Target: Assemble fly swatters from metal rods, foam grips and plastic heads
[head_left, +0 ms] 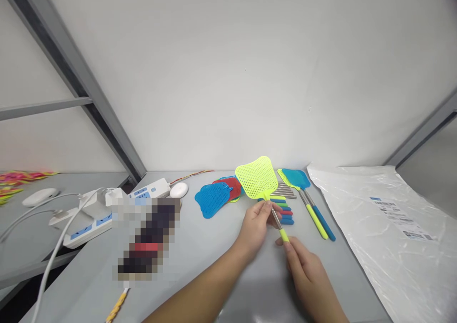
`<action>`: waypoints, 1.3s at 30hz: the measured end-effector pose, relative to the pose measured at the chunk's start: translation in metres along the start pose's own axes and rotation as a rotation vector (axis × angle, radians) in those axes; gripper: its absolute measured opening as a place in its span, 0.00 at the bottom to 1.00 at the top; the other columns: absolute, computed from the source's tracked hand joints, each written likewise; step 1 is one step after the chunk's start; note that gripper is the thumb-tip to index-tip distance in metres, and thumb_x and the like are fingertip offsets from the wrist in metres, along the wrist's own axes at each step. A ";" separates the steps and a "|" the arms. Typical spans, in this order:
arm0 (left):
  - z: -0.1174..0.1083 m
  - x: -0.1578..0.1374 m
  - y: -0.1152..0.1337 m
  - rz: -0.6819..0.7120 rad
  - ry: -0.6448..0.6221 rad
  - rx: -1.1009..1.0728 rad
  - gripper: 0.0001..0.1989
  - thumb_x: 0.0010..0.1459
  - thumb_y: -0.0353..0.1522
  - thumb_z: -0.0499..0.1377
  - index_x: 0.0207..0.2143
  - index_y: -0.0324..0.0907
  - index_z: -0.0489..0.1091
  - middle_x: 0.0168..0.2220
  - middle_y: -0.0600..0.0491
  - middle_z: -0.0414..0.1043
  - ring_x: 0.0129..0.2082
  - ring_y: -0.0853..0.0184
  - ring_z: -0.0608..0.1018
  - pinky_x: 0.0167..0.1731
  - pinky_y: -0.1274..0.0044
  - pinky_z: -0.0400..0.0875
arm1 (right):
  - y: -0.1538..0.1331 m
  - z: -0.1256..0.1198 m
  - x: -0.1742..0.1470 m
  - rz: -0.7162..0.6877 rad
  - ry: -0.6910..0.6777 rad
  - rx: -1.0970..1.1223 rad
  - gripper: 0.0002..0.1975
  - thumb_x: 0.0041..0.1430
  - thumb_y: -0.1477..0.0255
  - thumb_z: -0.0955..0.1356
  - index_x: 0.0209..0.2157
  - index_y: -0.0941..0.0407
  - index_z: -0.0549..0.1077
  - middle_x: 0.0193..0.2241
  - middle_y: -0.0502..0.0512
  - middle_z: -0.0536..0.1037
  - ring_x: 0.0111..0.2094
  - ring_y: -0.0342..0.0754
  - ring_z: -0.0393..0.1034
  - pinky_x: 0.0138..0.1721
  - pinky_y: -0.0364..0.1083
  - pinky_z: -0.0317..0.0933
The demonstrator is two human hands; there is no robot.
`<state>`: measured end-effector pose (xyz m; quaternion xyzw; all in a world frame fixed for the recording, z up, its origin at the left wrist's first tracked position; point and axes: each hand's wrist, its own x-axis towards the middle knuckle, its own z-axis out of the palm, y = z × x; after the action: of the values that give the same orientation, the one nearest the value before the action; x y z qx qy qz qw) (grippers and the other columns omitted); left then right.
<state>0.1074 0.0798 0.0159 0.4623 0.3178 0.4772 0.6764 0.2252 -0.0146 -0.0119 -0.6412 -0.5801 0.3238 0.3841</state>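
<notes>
A yellow-green fly swatter [257, 177] is held up over the table between my two hands. My left hand [256, 220] pinches it where the perforated head meets the metal rod. Lower down, my right hand [303, 261] is closed round the yellow-green grip. Behind my hands lie several metal rods [286, 191] and a row of coloured handles [286, 214], partly hidden. Loose blue swatter heads [213, 199] overlap a red head [233, 187] to the left. Further right, a blue swatter [316, 208] rests beside another yellow-green swatter [314, 216], both with heads on.
A large white plastic bag [378, 223] with a printed label covers the right side of the table. On the left are a white power strip [96, 227] with cables, a blurred-out phone-like object [150, 239] and a round white disc [179, 189]. A wall stands behind.
</notes>
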 end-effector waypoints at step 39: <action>-0.009 0.005 0.001 0.061 0.038 0.049 0.16 0.59 0.43 0.58 0.34 0.40 0.76 0.24 0.54 0.68 0.26 0.71 0.69 0.32 0.78 0.64 | -0.001 -0.002 -0.002 0.022 0.139 -0.017 0.18 0.61 0.54 0.62 0.32 0.54 0.69 0.21 0.48 0.68 0.23 0.45 0.61 0.25 0.41 0.56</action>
<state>0.1008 0.0875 0.0133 0.4791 0.3279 0.4984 0.6439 0.2263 -0.0169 -0.0099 -0.6718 -0.5476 0.2776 0.4144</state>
